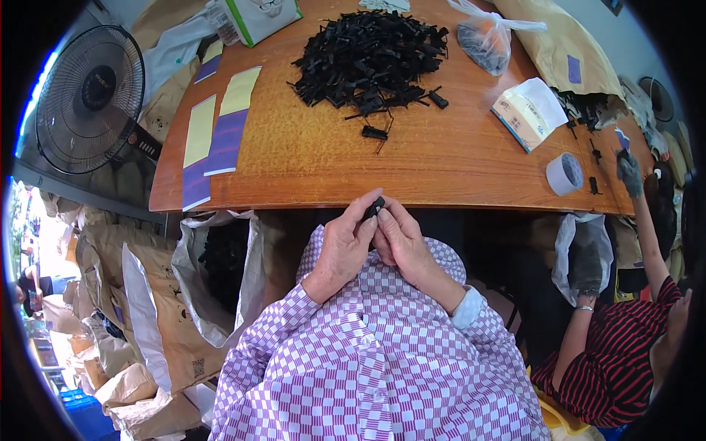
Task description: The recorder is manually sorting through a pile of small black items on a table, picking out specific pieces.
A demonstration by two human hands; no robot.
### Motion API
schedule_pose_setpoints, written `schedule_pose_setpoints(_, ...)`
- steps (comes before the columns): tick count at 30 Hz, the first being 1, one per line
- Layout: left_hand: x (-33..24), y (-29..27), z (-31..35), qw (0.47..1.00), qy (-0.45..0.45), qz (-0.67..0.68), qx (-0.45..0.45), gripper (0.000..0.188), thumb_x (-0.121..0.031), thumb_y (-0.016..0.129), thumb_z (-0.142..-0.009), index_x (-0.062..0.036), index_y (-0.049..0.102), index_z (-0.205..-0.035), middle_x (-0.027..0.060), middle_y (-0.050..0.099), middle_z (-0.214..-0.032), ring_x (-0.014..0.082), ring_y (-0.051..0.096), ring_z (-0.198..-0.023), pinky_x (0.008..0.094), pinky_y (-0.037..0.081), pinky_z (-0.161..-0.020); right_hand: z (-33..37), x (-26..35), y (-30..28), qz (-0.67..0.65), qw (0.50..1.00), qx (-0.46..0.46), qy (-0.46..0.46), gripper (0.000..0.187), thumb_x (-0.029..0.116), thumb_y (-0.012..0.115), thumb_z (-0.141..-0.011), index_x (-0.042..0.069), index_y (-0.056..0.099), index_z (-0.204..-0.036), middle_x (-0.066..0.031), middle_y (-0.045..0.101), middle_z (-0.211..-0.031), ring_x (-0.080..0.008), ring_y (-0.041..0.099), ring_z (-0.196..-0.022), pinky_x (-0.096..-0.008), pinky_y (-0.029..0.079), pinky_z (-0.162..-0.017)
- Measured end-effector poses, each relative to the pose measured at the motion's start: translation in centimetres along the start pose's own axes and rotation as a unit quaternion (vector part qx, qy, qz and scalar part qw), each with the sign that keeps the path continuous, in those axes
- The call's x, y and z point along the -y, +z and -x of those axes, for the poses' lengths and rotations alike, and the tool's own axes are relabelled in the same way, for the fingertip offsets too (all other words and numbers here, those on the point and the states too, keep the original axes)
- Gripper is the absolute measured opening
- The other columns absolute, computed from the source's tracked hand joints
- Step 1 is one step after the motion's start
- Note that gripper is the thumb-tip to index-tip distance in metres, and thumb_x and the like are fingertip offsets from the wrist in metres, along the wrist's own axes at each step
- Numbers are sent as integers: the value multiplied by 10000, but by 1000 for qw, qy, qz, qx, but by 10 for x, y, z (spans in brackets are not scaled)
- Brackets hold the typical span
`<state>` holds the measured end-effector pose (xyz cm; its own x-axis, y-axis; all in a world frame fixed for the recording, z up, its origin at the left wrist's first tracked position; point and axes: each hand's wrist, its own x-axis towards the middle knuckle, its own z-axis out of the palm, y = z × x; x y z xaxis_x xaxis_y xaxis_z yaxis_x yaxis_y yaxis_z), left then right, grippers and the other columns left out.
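Right at the near edge of the counter [294, 180], the left hand [340, 246] and right hand [406, 246] meet, both closed on one small black piece [376, 206], pinched between thumbs and forefingers. Holding it low, before the body, probably lets both thumbs press on it in good view; the fingertips cover much of it, so its exact form cannot be told.

Straight ahead of the hands lies a heap of black parts [371, 59], likely put there to be within easy reach of either. A stray black part [375, 133] sits between heap and hands, so it is met first on that line.

Left of the left hand are yellow-and-purple strips [229, 140], with a fan [92, 99] beyond; below them, an open sack [259, 287] stands against the counter, its contents too dark to make out. Ahead and right of the right hand are a tissue packet [529, 114] and a tape roll [565, 175]. Farther right, a co-worker's gloved hand [629, 175] rests near the counter's edge, crowding that side.
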<state>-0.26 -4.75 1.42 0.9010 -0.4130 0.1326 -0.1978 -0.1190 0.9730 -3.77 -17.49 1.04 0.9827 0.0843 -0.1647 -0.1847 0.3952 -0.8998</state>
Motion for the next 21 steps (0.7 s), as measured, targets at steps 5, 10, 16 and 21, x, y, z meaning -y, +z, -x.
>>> schedule_pose_setpoints(5, 6, -4, 0, 990, 73, -112, -43, 367, 33, 539, -857, -42, 538, -1216, 179, 623, -1095, 266, 643, -963, 305, 512, -794, -9, -8, -1, 38, 999, -1, 3, 268, 246, 395, -1003, 62, 457, -1188, 51, 386, -555, -40, 318, -417, -192, 246, -373)
schedule_pose_setpoints(10, 17, -15, 4, 989, 66, -128, -41, 348, 50, 563, -821, -32, 558, -1159, 208, 605, -1085, 348, 627, -955, 331, 524, -761, -23, -11, -11, 115, 990, 50, 66, 215, 171, 441, -977, 36, 511, -1129, 40, 421, -623, -39, 375, -519, -183, 302, -462)
schedule_pose_setpoints(16, 36, -31, 16, 961, -144, 234, -21, 109, -135, 477, -960, -76, 467, -1051, 10, 554, -800, 92, 591, -739, 211, 455, -622, -72, 37, -46, 529, 827, 68, -179, 298, 187, 597, -882, 55, 535, -1142, -39, 590, -710, -152, 567, -619, -287, 458, -571)
schedule_pose_setpoints(21, 31, -46, 21, 901, -235, 364, -5, 203, -324, 451, -977, -127, 455, -928, -2, 515, -731, 97, 542, -644, 215, 404, -582, -124, 45, -56, 762, 596, 56, -249, 250, 162, 568, -861, 88, 547, -1099, -119, 596, -920, -328, 612, -762, -405, 493, -615)
